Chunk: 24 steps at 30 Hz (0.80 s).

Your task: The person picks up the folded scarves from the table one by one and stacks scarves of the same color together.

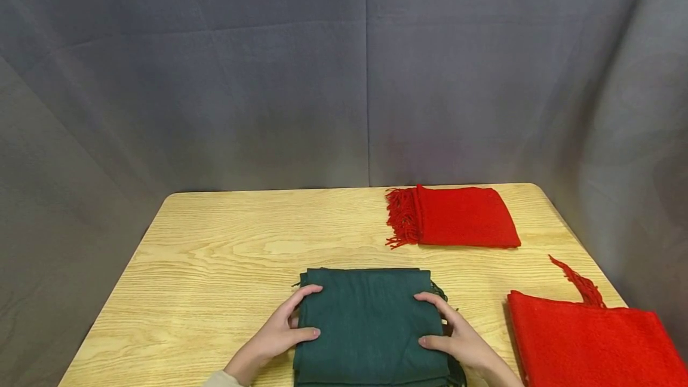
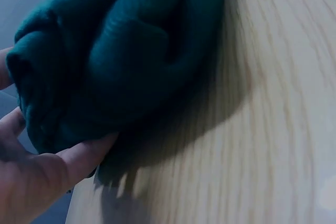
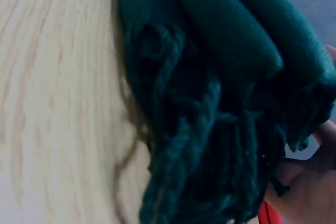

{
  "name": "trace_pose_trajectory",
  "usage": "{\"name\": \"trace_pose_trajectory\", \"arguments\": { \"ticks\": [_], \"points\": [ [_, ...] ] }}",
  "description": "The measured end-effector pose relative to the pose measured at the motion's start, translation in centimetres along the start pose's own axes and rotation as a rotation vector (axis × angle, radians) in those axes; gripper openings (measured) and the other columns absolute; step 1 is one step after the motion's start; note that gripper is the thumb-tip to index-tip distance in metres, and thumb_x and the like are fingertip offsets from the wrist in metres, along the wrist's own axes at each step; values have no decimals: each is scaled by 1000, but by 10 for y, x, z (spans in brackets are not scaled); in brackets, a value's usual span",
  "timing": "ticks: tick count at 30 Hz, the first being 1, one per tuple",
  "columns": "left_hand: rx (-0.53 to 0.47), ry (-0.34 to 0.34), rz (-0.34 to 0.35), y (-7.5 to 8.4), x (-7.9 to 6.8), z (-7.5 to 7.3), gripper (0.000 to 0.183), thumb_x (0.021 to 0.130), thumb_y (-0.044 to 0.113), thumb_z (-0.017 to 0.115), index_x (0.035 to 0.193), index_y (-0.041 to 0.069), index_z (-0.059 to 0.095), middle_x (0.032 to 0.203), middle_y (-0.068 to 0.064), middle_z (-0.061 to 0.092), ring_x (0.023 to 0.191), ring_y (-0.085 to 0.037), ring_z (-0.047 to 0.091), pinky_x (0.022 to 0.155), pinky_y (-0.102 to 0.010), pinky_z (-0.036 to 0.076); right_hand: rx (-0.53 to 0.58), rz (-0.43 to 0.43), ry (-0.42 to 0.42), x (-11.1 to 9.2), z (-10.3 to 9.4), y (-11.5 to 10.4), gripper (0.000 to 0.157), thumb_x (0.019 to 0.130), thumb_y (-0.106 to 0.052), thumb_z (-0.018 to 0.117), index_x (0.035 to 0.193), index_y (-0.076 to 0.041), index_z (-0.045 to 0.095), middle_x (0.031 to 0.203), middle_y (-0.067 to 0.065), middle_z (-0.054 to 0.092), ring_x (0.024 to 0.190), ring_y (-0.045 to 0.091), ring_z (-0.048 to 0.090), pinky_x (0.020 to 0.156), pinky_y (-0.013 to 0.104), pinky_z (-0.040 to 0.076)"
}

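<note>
A dark green fringed scarf (image 1: 371, 327), folded into a thick rectangle, lies at the table's near middle. My left hand (image 1: 282, 327) holds its left end, thumb and index fingertip on top. In the left wrist view, the rounded folds of the scarf (image 2: 136, 61) show, with fingers (image 2: 86, 158) around the end. The right end is held by my right hand (image 1: 457, 339), its thumb and a finger also on top. Dark tassels (image 3: 184, 145) hang at that end in the right wrist view. The cloth hides some fingers of both hands.
A folded red scarf (image 1: 464, 218), its fringe to the left, lies at the back right of the wooden table (image 1: 204, 291). Another folded red cloth (image 1: 596, 342) with a tassel lies at the front right. Grey curtains (image 1: 269, 88) enclose the table's back and sides.
</note>
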<state>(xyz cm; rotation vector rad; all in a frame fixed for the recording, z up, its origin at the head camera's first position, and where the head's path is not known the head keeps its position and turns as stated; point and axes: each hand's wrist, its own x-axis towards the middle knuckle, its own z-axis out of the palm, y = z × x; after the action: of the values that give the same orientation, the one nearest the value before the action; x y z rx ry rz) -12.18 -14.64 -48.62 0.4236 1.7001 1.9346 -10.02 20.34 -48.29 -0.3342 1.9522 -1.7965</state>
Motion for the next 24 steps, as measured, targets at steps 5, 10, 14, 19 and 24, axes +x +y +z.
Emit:
{"name": "trace_pose_trajectory", "arguments": {
  "ticks": [5, 10, 14, 19, 24],
  "points": [
    [-11, 6, 19, 1, 1, 2, 69, 81, -3, 63, 140, 8, 28, 129, -22, 43, 108, -29, 54, 79, -44, 49, 7, -15, 43, 0, 4, -2, 66, 80, 0, 63, 137, -4, 30, 129, 28, 31, 105, 33, 49, 80, 42, 47],
    [-5, 12, 47, 4, 1, 5, 69, 80, -5, 63, 139, 7, 29, 127, -23, 44, 108, -28, 54, 79, -44, 49, -5, -18, 82, 0, 6, -7, 66, 79, -1, 64, 136, -5, 32, 129, 27, 33, 104, 34, 49, 80, 40, 46],
    [11, 12, 70, 9, 0, 7, 68, 80, -6, 62, 139, 5, 29, 128, -24, 42, 106, -28, 56, 78, -43, 50, -14, -16, 90, 1, 7, -9, 65, 78, -2, 65, 135, -6, 34, 129, 25, 32, 103, 35, 49, 81, 40, 45],
    [14, 10, 90, 15, -1, 9, 68, 80, -7, 61, 139, 4, 29, 130, -24, 37, 103, -30, 57, 75, -44, 51, -24, -22, 91, 1, 6, -13, 65, 78, -4, 66, 135, -7, 34, 131, 24, 30, 103, 36, 48, 81, 41, 45],
    [-10, 10, 96, 16, 0, 9, 68, 80, -8, 60, 139, 3, 28, 132, -24, 34, 103, -29, 57, 75, -44, 51, -25, -15, 102, 1, 6, -17, 65, 78, -4, 65, 135, -8, 35, 133, 24, 29, 104, 36, 47, 82, 40, 43]
  ]
}}
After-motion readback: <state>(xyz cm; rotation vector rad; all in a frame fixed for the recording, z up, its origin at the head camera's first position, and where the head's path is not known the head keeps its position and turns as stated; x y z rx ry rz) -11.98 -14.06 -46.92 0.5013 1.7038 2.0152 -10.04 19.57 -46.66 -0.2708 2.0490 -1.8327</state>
